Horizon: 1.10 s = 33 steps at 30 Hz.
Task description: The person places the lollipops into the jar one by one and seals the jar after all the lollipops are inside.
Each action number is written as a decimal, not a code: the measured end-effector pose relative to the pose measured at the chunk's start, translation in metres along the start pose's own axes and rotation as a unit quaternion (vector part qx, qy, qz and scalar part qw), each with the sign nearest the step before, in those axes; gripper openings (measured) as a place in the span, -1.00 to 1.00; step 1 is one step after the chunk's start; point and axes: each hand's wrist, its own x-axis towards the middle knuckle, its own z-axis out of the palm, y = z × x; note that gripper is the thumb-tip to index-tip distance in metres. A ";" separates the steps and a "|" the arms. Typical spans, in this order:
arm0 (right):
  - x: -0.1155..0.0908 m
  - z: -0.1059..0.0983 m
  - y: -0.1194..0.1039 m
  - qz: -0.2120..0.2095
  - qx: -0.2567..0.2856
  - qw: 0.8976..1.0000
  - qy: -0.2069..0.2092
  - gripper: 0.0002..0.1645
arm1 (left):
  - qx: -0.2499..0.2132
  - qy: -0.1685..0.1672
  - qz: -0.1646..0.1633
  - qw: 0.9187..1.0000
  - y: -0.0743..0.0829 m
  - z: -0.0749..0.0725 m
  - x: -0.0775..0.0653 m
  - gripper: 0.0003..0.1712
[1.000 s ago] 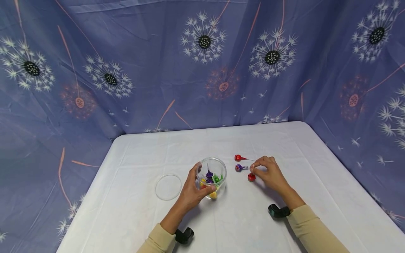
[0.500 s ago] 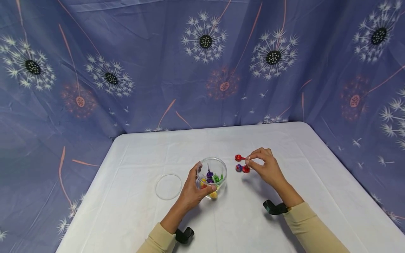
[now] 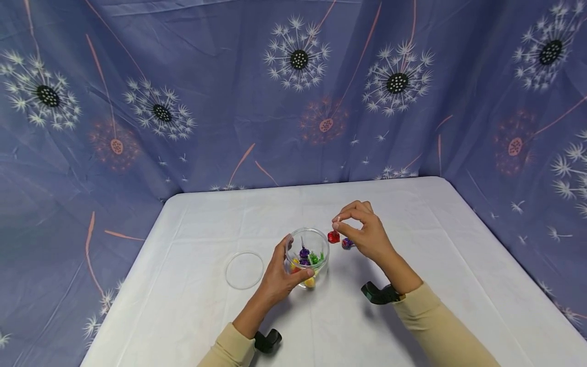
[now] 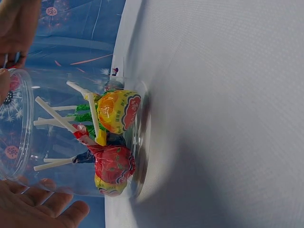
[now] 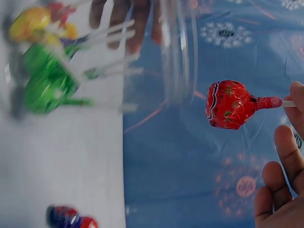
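Note:
A clear plastic jar stands on the table with several wrapped lollipops in it: yellow, red, purple and green. My left hand grips the jar from its left side, thumb across the front. By its white stick, my right hand pinches a red lollipop, wrapped head downward, just right of the jar's rim. In the right wrist view the red lollipop hangs just beyond the jar's mouth. On the table behind the right hand lies a purple lollipop, its stick hidden by the fingers.
A clear ring-shaped lid lies flat left of the jar. The white-covered table ends at a blue dandelion-print curtain at the back and sides. Each wrist wears a black camera.
My right hand has lifted the red lollipop off the table and carried it leftward to the jar's rim. The left hand and jar have stayed in place.

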 end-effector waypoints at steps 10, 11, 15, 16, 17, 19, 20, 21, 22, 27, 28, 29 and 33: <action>0.008 0.029 -0.001 -0.032 0.017 0.999 -0.021 -0.90 | -0.012 -0.005 0.001 1.000 -0.001 0.000 0.001 0.17; 0.008 0.032 0.000 -0.035 0.020 0.999 -0.026 -0.91 | -0.012 -0.006 0.003 1.000 -0.001 0.000 0.001 0.18; 0.008 0.043 0.004 -0.035 0.020 0.998 -0.048 -0.93 | -0.014 -0.007 0.008 1.000 -0.001 0.001 0.001 0.19; 0.008 0.045 0.005 -0.036 0.017 0.998 -0.051 -0.93 | -0.014 -0.008 0.008 1.000 -0.001 0.000 0.001 0.19; 0.008 0.047 0.005 -0.035 0.013 0.998 -0.054 -0.93 | -0.013 -0.009 0.008 1.000 -0.001 0.000 0.001 0.18; 0.008 0.051 0.007 -0.033 0.005 0.998 -0.058 -0.93 | -0.012 -0.010 0.008 1.000 -0.001 0.000 0.001 0.18; 0.008 0.053 0.008 -0.033 -0.001 0.998 -0.059 -0.94 | -0.012 -0.010 0.009 1.000 -0.001 0.000 0.001 0.18; 0.007 0.054 0.009 -0.032 -0.008 0.998 -0.059 -0.94 | -0.012 -0.011 0.009 1.000 -0.001 0.000 0.001 0.17; 0.007 0.056 0.010 -0.030 -0.015 0.998 -0.060 -0.95 | -0.011 -0.011 0.010 1.000 -0.001 0.000 0.001 0.17; 0.005 0.061 0.014 -0.029 -0.059 0.996 -0.067 -0.96 | -0.009 -0.009 0.010 1.000 -0.001 -0.001 0.001 0.17; 0.005 0.062 0.014 -0.031 -0.068 0.995 -0.068 -0.97 | -0.008 -0.009 0.010 1.000 -0.001 -0.001 0.001 0.18; 0.005 0.063 0.014 -0.034 -0.077 0.994 -0.069 -0.97 | -0.009 -0.009 0.010 1.000 -0.001 -0.001 0.001 0.18; 0.004 0.066 0.014 -0.046 -0.122 0.989 -0.076 -0.96 | -0.014 -0.010 0.011 1.000 -0.002 -0.002 0.002 0.18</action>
